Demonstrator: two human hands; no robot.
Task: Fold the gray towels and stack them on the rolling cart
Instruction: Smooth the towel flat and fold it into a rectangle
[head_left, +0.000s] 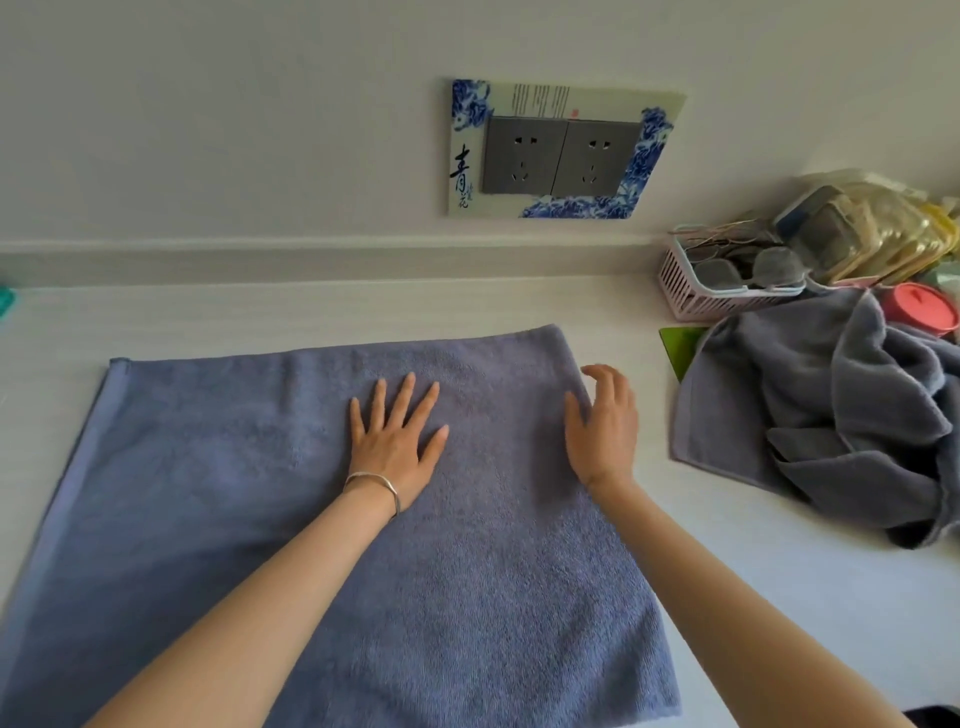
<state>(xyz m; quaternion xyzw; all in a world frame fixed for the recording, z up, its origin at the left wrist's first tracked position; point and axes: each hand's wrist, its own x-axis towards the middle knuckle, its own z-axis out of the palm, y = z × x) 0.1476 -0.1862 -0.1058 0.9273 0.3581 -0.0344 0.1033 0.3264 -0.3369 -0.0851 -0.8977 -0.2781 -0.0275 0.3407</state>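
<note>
A gray-blue towel (218, 493) lies spread flat on the white counter (311, 306). My left hand (397, 441) presses flat on the towel near its middle, fingers straight and spread, a silver bracelet on the wrist. My right hand (602, 421) hovers at the towel's right edge with fingers loosely bent, holding nothing. A heap of crumpled gray towels (831, 415) sits on the counter to the right. No rolling cart is in view.
A pink basket (691, 296) with small items stands at the back right, beside plastic packets (872, 228) and a red lid (919, 309). A green sheet (678, 343) pokes from under the towel heap. A double wall socket (561, 156) sits in a decorated frame.
</note>
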